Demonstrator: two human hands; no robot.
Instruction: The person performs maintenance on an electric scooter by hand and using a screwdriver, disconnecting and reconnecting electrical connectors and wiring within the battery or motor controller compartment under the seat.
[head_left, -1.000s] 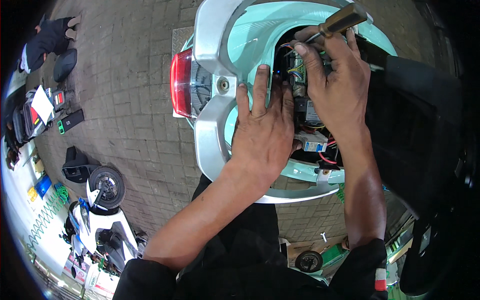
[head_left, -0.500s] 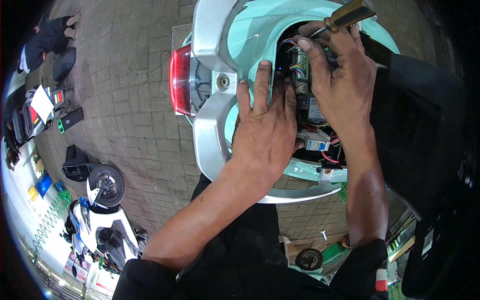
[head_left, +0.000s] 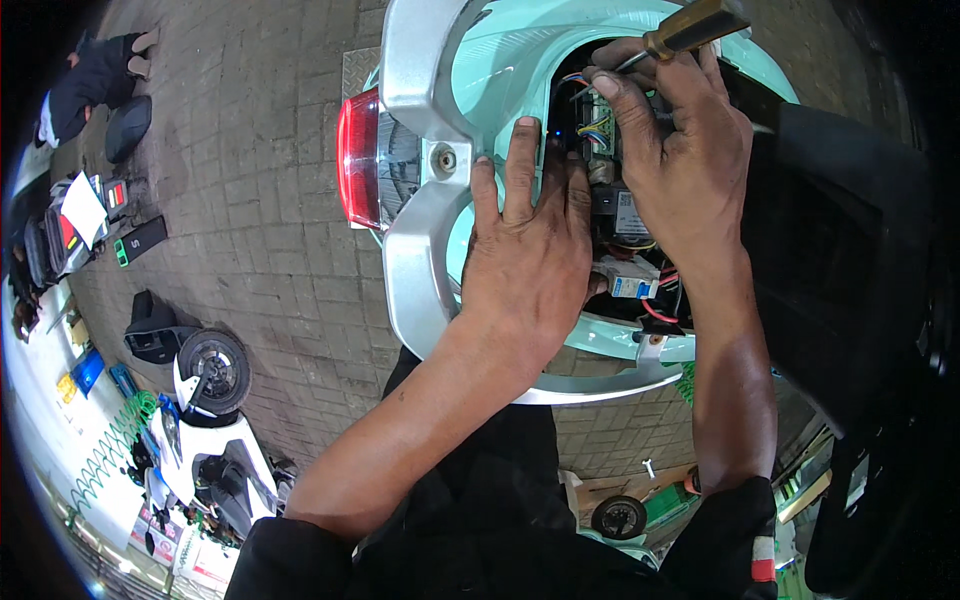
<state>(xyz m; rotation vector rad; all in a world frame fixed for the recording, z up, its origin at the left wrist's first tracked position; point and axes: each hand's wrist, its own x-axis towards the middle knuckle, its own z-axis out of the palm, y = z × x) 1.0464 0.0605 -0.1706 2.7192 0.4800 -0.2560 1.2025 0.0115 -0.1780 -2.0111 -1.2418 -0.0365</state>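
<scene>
A mint-green scooter body (head_left: 510, 70) lies under my hands, its compartment laid bare with wiring inside. My left hand (head_left: 528, 265) rests with fingers spread on the panel at the compartment's left edge, some fingertips reaching into the shadow inside. Its thumb tip is beside a white circuit breaker (head_left: 630, 280). My right hand (head_left: 690, 185) is closed around a screwdriver (head_left: 697, 26) with an amber and dark handle. The screwdriver's shaft points down left, toward a connector block (head_left: 599, 130) with coloured wires; its tip is hard to make out. Below the block sits a black labelled module (head_left: 629, 214).
A silver grab rail (head_left: 415, 270) and red tail light (head_left: 358, 165) border the left side. The black seat (head_left: 830, 260) stands at right. A white motorcycle (head_left: 215, 450) is at lower left, a person (head_left: 95, 80) at upper left. A wrench (head_left: 648, 468) lies below.
The view has shifted very slightly. Both hands and the screwdriver keep nearly the same place and grip.
</scene>
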